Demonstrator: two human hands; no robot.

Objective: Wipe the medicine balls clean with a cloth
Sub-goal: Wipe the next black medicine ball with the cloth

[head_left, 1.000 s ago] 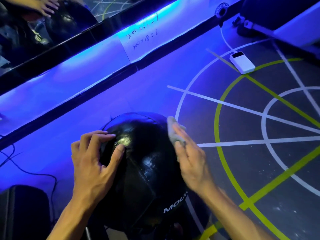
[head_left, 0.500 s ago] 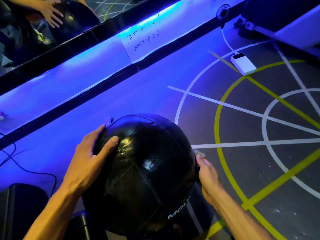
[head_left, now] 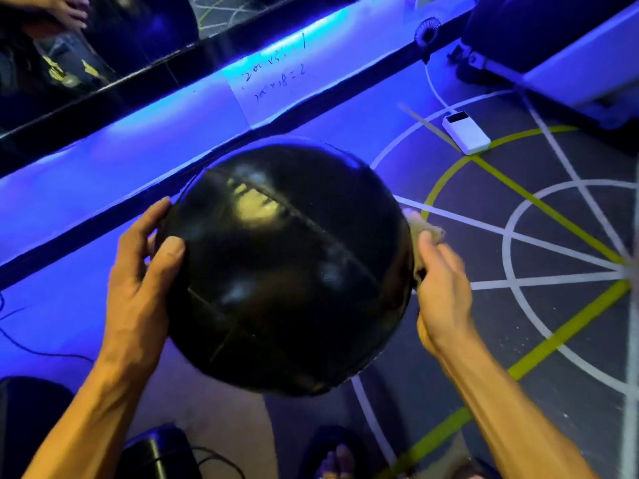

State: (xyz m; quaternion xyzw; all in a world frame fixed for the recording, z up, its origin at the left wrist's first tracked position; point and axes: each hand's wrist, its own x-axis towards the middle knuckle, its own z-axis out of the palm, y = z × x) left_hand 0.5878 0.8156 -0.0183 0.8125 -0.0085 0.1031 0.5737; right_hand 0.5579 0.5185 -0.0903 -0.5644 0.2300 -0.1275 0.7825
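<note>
A large black medicine ball (head_left: 287, 271) with stitched seams is held up off the floor between both hands. My left hand (head_left: 141, 274) grips its left side, thumb on the front, fingers curled round the far edge. My right hand (head_left: 442, 288) presses a small grey cloth (head_left: 427, 229) against the ball's right side; most of the cloth is hidden between palm and ball.
A mirror (head_left: 103, 46) with a blue light strip runs along the wall at the back. A white power bank (head_left: 466, 133) lies on the lined floor (head_left: 518, 323) at the right. Dark objects (head_left: 155, 454) and a cable (head_left: 20, 337) sit at the lower left.
The ball has been lifted and turned; its printed lettering no longer shows. My left hand slid from the top to the left side. My right hand with the cloth moved to the ball's right side.
</note>
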